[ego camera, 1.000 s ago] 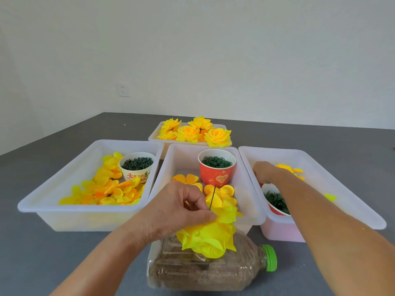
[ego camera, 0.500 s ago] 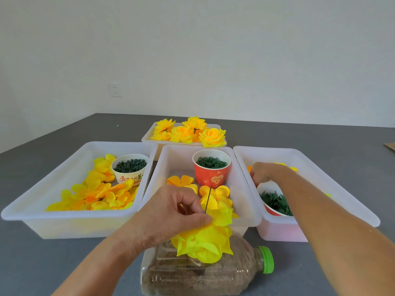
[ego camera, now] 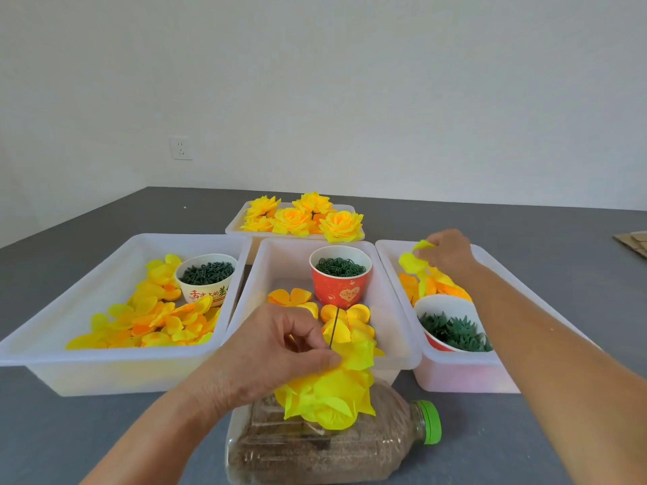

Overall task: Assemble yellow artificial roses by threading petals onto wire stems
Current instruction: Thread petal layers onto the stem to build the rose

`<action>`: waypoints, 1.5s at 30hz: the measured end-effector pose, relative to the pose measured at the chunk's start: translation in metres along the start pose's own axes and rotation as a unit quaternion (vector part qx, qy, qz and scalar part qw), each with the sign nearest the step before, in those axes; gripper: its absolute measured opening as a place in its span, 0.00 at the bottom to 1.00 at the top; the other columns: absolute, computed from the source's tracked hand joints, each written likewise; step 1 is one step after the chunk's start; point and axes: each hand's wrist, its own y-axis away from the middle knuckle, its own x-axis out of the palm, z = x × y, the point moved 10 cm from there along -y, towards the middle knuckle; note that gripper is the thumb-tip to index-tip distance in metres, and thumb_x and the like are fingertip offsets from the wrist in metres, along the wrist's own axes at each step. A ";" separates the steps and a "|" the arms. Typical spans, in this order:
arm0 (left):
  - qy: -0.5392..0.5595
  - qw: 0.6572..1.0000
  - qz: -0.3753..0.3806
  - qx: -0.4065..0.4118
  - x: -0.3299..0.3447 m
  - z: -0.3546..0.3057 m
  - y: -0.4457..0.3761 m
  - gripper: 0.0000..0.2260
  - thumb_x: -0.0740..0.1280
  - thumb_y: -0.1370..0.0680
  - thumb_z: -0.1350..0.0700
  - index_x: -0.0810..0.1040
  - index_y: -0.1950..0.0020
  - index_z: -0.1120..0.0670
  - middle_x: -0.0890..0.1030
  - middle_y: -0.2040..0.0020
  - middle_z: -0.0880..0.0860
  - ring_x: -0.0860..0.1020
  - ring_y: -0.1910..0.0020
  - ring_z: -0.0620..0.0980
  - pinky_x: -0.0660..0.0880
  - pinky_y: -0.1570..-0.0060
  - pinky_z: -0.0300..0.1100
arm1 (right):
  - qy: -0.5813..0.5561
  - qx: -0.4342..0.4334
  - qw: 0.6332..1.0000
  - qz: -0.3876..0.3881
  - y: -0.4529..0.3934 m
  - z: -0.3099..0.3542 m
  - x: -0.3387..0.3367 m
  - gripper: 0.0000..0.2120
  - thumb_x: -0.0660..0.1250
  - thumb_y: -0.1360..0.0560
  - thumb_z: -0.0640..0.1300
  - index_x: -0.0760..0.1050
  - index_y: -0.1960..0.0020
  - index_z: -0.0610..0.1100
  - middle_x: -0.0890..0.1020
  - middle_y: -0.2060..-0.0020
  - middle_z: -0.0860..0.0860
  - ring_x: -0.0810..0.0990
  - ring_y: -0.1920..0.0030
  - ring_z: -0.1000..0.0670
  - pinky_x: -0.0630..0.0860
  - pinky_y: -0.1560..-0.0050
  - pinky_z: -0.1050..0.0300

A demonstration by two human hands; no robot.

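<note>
My left hand pinches a thin dark wire stem that stands up through a half-built yellow rose, held over a plastic bottle. My right hand reaches into the right white bin and pinches a yellow petal piece lifted above the loose petals there. More loose petals fill the left bin. Orange-yellow petal pieces lie in the middle bin.
A sand-filled bottle with a green cap lies on its side at the front. Cups of green parts stand in each bin: white, red, and one at right. Finished roses fill a far tray. Grey table around.
My right hand has risen out of the right bin, bringing up a yellow petal piece. My left hand keeps its hold on the stem and half-built rose. The view tilted upward slightly.
</note>
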 end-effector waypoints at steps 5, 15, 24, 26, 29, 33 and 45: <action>0.014 1.000 -0.005 -0.009 0.001 0.001 0.001 0.08 0.75 0.33 0.54 0.80 0.72 0.47 0.78 0.70 0.46 0.73 0.70 0.40 0.71 0.67 0.35 | -0.181 -0.003 0.976 -0.119 0.022 0.006 -0.049 0.10 0.68 0.26 0.41 0.78 0.62 0.36 0.72 0.74 0.45 0.69 0.73 0.50 0.67 0.66 0.57; 0.050 0.997 -0.050 -0.019 -0.021 -0.006 0.010 0.23 0.70 0.37 0.33 0.84 0.60 0.52 0.84 0.58 0.51 0.81 0.55 0.51 0.76 0.50 0.46 | -0.553 0.008 0.828 0.094 0.089 0.080 -0.030 0.04 0.64 0.25 0.38 0.77 0.56 0.44 0.82 0.66 0.49 0.79 0.68 0.51 0.76 0.67 0.60; 0.052 0.975 -0.216 -0.008 -0.056 -0.029 -0.012 0.16 0.75 0.39 0.36 0.81 0.58 0.43 0.82 0.60 0.42 0.79 0.58 0.39 0.73 0.62 0.28 | -0.565 -0.083 0.773 0.274 0.146 0.152 0.010 0.09 0.65 0.32 0.37 0.83 0.60 0.44 0.85 0.62 0.48 0.84 0.63 0.50 0.79 0.67 0.58; 0.043 0.978 -0.206 -0.004 -0.050 -0.032 -0.019 0.16 0.76 0.40 0.38 0.81 0.59 0.44 0.82 0.62 0.45 0.80 0.57 0.46 0.77 0.58 0.35 | -0.565 -0.080 0.769 0.288 0.153 0.159 0.020 0.07 0.67 0.33 0.38 0.82 0.57 0.42 0.85 0.61 0.45 0.84 0.63 0.49 0.79 0.67 0.58; 0.071 0.972 -0.225 -0.004 -0.050 -0.032 -0.021 0.11 0.77 0.33 0.51 0.83 0.55 0.54 0.84 0.56 0.59 0.81 0.53 0.61 0.78 0.51 0.58 | -0.560 -0.068 0.771 0.296 0.158 0.162 0.030 0.06 0.68 0.34 0.37 0.83 0.60 0.42 0.85 0.63 0.46 0.84 0.63 0.49 0.79 0.67 0.58; 0.177 0.948 -0.260 -0.051 -0.054 -0.015 -0.018 0.03 0.70 0.27 0.62 0.82 0.56 0.56 0.84 0.63 0.51 0.82 0.63 0.48 0.79 0.62 0.42 | -0.530 -0.035 0.795 0.294 0.159 0.156 0.036 0.15 0.69 0.35 0.41 0.80 0.50 0.40 0.84 0.56 0.43 0.83 0.59 0.47 0.81 0.60 0.54; 0.361 0.909 -0.180 -0.098 -0.035 -0.003 -0.021 0.12 0.70 0.32 0.56 0.81 0.51 0.58 0.85 0.59 0.53 0.83 0.62 0.48 0.80 0.62 0.42 | -0.497 -0.057 0.823 0.271 0.162 0.156 0.025 0.18 0.73 0.43 0.38 0.80 0.53 0.41 0.85 0.59 0.46 0.84 0.58 0.48 0.82 0.55 0.54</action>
